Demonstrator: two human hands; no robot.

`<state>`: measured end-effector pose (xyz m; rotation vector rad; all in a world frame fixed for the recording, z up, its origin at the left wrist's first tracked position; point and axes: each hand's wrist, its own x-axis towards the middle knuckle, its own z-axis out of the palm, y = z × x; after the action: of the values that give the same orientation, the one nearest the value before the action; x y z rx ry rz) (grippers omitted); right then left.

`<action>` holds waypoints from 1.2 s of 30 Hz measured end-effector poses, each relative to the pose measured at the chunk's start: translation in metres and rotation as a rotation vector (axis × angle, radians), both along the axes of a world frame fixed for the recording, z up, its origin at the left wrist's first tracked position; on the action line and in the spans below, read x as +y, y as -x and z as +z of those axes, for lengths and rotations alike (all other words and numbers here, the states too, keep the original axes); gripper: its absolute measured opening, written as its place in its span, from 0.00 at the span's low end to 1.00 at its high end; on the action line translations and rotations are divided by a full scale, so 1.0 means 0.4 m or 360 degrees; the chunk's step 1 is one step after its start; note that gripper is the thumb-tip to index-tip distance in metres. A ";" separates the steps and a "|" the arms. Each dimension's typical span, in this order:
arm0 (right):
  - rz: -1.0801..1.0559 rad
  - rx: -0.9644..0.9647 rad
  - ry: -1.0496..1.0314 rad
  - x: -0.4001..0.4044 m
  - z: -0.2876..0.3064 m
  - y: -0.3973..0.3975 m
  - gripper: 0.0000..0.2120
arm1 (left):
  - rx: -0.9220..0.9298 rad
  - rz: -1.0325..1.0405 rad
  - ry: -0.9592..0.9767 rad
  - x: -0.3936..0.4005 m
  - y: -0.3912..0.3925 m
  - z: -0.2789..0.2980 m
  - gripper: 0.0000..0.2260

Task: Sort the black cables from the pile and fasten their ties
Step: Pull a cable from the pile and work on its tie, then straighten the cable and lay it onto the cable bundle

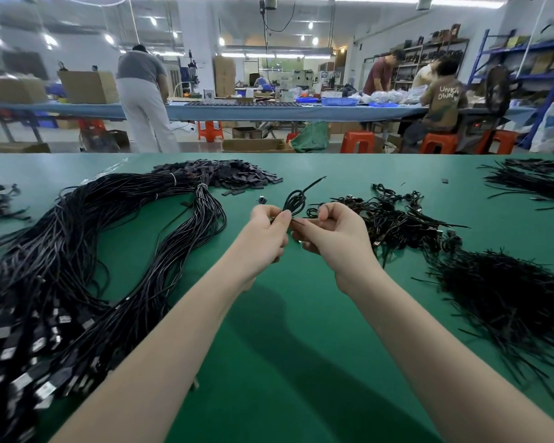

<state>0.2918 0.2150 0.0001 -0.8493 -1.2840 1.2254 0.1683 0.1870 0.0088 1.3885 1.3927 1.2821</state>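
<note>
A small coiled black cable (295, 199) is held up above the green table (288, 330) at its middle. My left hand (264, 235) pinches the coil's lower end between thumb and fingers. My right hand (328, 235) pinches a thin black tie (298, 222) that runs from the coil toward it. One loose end of the cable (314, 183) sticks up and away to the right. A big pile of long black cables (87, 251) with metal plugs fills the left side. Small coiled cables (387, 215) lie heaped to the right of my hands.
A heap of thin black ties (509, 298) lies at the right, with more long strands (531, 180) at the far right. Small flat black pieces (231, 174) are piled at the back. Beyond the table, people work at a long bench with red stools.
</note>
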 end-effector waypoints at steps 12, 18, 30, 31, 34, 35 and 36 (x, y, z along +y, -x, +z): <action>0.0448 -0.0141 0.0520 0.001 0.012 -0.049 0.09 | 0.0200 -0.0119 -0.0152 0.008 0.001 -0.010 0.04; 0.0408 -0.0252 0.0374 0.003 0.021 -0.060 0.05 | 0.0146 -0.0152 -0.0121 0.012 0.003 -0.012 0.04; -0.0283 -0.1128 -0.0627 -0.010 0.030 -0.061 0.06 | 0.0091 -0.0117 -0.0122 0.002 -0.026 -0.017 0.04; -0.0387 -0.1191 -0.0746 -0.015 0.029 -0.056 0.07 | 0.0117 -0.0062 -0.0129 0.002 -0.031 -0.017 0.04; -0.0579 -0.1380 -0.0985 -0.024 0.024 -0.041 0.08 | 0.0145 0.0051 -0.0033 -0.005 -0.038 -0.007 0.12; -0.0615 -0.1421 -0.1045 -0.024 0.022 -0.040 0.09 | 0.0150 0.0033 0.0036 -0.008 -0.035 0.000 0.15; -0.0667 -0.1459 -0.1122 -0.023 0.020 -0.040 0.09 | 0.0157 -0.0007 0.0099 -0.012 -0.032 0.008 0.18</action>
<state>0.3079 0.2056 0.0082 -1.0936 -1.9449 -0.0487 0.1809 0.1822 0.0122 1.4285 1.4824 1.1709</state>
